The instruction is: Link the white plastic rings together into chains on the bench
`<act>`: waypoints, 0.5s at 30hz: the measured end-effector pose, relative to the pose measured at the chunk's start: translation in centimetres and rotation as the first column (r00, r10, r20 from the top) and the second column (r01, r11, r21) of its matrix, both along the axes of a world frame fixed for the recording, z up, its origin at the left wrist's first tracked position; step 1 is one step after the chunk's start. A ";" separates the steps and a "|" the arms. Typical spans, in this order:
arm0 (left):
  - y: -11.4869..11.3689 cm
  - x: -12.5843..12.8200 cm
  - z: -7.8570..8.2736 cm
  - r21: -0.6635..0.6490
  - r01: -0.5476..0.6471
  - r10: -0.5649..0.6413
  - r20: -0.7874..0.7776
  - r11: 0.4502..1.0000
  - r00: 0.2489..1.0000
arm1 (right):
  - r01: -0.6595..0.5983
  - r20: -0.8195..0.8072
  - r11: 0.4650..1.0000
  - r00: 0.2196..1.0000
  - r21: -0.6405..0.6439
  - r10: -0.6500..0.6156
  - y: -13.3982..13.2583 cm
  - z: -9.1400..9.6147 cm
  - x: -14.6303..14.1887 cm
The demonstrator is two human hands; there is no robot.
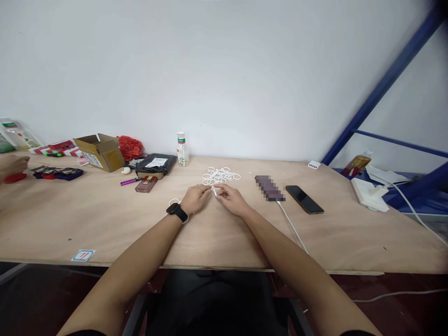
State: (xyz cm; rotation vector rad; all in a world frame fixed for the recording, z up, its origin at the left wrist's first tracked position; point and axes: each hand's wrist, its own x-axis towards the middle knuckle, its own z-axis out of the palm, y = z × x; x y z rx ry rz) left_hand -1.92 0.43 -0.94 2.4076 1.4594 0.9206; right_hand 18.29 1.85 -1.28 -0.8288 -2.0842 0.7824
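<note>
My left hand [196, 198] and my right hand [231, 199] meet over the middle of the table. Pinched between their fingertips is a small white strip [214, 191]; its exact kind is too small to make out. Just beyond the fingers lies a loose pile of thin white loops [221, 176]. Another white loop [174, 201] rests beside my left wrist, partly hidden by that hand. A black watch [177, 212] is on my left wrist.
Right of my hands lie a blurred-out flat device [269, 188] with a white cable [293, 227] and a dark phone [304, 199]. To the left are a cigarette-pack-like box [146, 184], a black parcel [156, 164], a bottle [182, 150], an open carton [100, 153] and another person's hand [14, 165].
</note>
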 end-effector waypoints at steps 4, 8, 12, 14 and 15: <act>0.1 0.1 0.2 0.013 0.067 -0.068 0.145 0.998 0.987 | -0.020 -0.012 1.000 1.000 0.015 0.020 -0.4 0.3 -0.1; 0.0 0.1 0.3 0.081 0.028 -0.041 0.161 0.996 0.986 | -0.012 -0.004 1.000 1.000 -0.007 0.012 -0.3 0.0 -0.2; -0.2 0.3 0.5 0.105 0.033 -0.045 0.111 0.994 0.993 | -0.001 -0.099 0.996 0.995 -0.093 -0.008 0.0 -0.4 -0.6; -0.3 0.5 0.5 0.097 0.048 -0.058 0.098 0.994 0.994 | 0.017 -0.167 0.991 0.985 -0.131 -0.039 0.3 -0.6 -0.8; -0.4 0.6 0.6 0.094 0.058 -0.067 0.095 0.994 0.993 | 0.023 -0.192 0.989 0.980 -0.148 -0.052 0.5 -0.8 -0.9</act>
